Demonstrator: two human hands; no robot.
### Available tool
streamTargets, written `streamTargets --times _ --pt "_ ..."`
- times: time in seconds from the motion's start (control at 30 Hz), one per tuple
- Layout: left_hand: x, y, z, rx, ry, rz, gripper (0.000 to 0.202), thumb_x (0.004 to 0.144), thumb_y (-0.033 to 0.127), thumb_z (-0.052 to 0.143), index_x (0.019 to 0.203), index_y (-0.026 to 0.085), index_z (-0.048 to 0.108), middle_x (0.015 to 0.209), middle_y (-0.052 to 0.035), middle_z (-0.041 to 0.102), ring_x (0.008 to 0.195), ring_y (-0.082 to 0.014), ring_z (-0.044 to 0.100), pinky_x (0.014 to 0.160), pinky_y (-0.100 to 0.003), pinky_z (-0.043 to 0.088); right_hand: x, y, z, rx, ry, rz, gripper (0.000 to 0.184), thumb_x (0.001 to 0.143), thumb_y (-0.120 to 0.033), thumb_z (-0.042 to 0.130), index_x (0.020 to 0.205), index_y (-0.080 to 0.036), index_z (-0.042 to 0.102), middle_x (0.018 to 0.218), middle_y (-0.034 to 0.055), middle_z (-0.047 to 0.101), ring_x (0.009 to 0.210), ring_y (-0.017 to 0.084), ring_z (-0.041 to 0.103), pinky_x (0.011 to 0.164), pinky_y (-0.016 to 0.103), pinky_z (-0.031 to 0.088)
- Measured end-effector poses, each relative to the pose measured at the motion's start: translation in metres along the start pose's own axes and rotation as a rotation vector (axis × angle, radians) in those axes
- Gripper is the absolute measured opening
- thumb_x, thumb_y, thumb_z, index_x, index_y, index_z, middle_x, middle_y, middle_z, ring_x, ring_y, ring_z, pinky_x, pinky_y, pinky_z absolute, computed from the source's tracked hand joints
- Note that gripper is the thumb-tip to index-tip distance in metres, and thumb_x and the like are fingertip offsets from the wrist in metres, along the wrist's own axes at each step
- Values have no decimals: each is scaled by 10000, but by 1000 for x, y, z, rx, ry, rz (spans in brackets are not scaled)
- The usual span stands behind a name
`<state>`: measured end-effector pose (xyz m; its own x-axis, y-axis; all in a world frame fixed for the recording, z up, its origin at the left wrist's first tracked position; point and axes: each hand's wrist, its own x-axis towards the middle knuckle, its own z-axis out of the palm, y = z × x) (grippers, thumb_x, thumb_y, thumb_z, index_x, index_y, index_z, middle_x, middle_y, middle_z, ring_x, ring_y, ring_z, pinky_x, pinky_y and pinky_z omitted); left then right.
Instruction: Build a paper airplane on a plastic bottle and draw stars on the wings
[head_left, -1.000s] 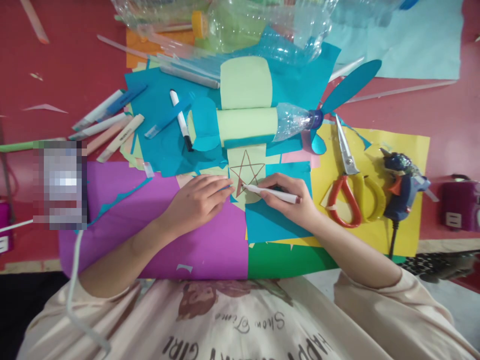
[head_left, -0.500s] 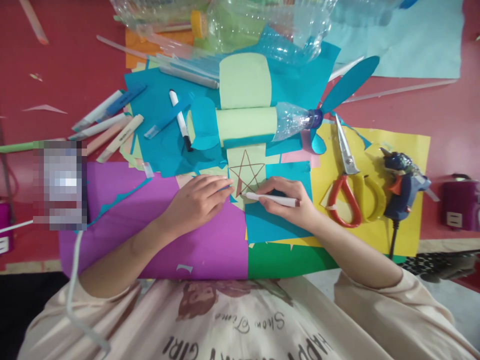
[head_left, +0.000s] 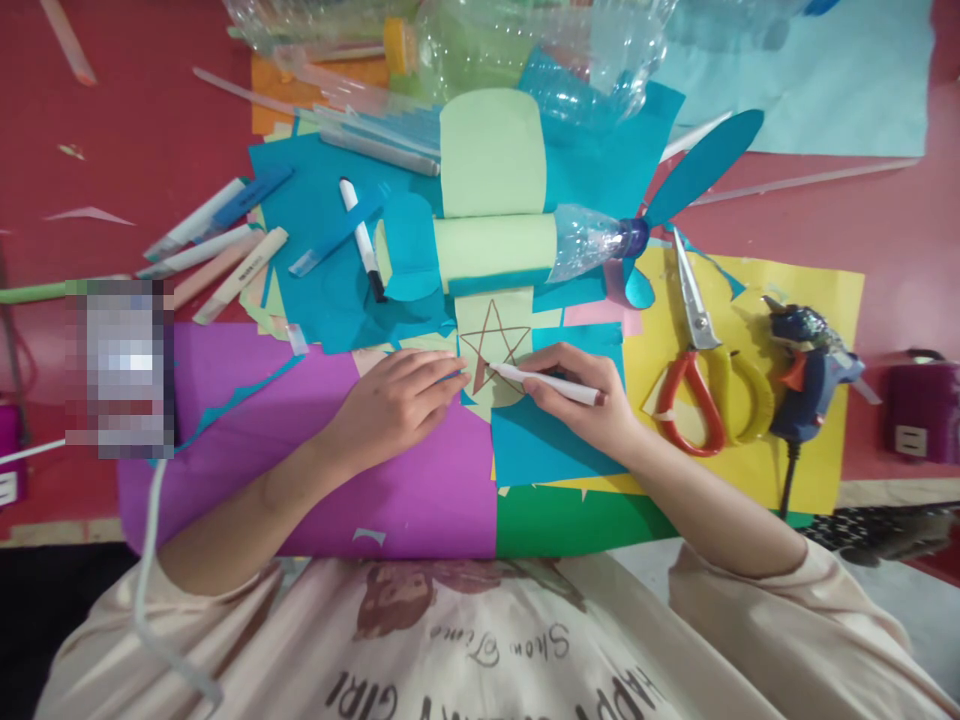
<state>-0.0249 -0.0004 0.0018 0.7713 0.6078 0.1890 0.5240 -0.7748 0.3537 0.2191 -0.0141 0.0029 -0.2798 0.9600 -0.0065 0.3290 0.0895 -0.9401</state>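
My right hand (head_left: 581,400) is closed around a white marker (head_left: 547,383), whose tip rests on a brown star (head_left: 495,350) drawn on a pale green paper wing (head_left: 495,320). My left hand (head_left: 390,400) lies flat with fingers together, pressing down the paper just left of the star. The wing belongs to a plastic-bottle aeroplane (head_left: 510,245) wrapped in pale green paper, with a teal tail and a teal propeller (head_left: 697,165) at its purple cap.
Red-handled scissors (head_left: 694,360) and a blue glue gun (head_left: 806,370) lie on yellow paper (head_left: 825,460) at the right. Several markers (head_left: 217,250) lie at the left, one uncapped marker (head_left: 361,238) on teal paper. Clear plastic bottles (head_left: 465,40) sit at the back. Purple paper (head_left: 300,480) is in front.
The marker tip moved slightly up and left along the lower part of the star, after dipping down half a second ago. My left hand has not moved.
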Motion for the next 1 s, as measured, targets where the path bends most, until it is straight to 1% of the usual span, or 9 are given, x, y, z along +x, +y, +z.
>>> streamTargets --times 0.27,0.43,0.67,0.83,1.0 --pt "0 0 0 21 12 7 262 982 160 411 1097 136 646 1170 -105 672 1116 -223 607 950 -395 510 0 -1 -2 -36 -62 -63 59 823 -207 595 782 -178 626 701 24 665 627 120 579 568 251 436" --pt "0 0 0 10 -3 -3 274 990 175 396 1101 154 645 1184 -97 666 1128 -217 600 959 -397 506 1 0 -3 -43 -91 -105 62 811 -198 583 766 -183 622 699 30 671 650 137 596 591 265 465" --pt "1 1 -1 29 14 10 263 983 162 406 1087 141 647 1164 -97 675 1106 -219 611 949 -389 513 1 -2 -3 -37 -63 -79 75 809 -206 587 747 -185 625 675 23 662 606 127 572 564 266 444" --pt "0 0 0 -3 -6 -12 264 979 165 415 1110 152 644 1191 -104 661 1139 -229 592 967 -409 500 0 -1 -2 -23 -41 -46 62 806 -213 597 769 -179 632 686 19 659 590 119 556 556 264 431" --pt "0 0 0 -10 -6 -7 268 981 160 411 1110 147 645 1187 -108 663 1135 -229 594 963 -412 502 0 -2 -1 -16 -6 -14 65 812 -221 595 783 -177 634 712 23 667 597 115 560 552 254 425"
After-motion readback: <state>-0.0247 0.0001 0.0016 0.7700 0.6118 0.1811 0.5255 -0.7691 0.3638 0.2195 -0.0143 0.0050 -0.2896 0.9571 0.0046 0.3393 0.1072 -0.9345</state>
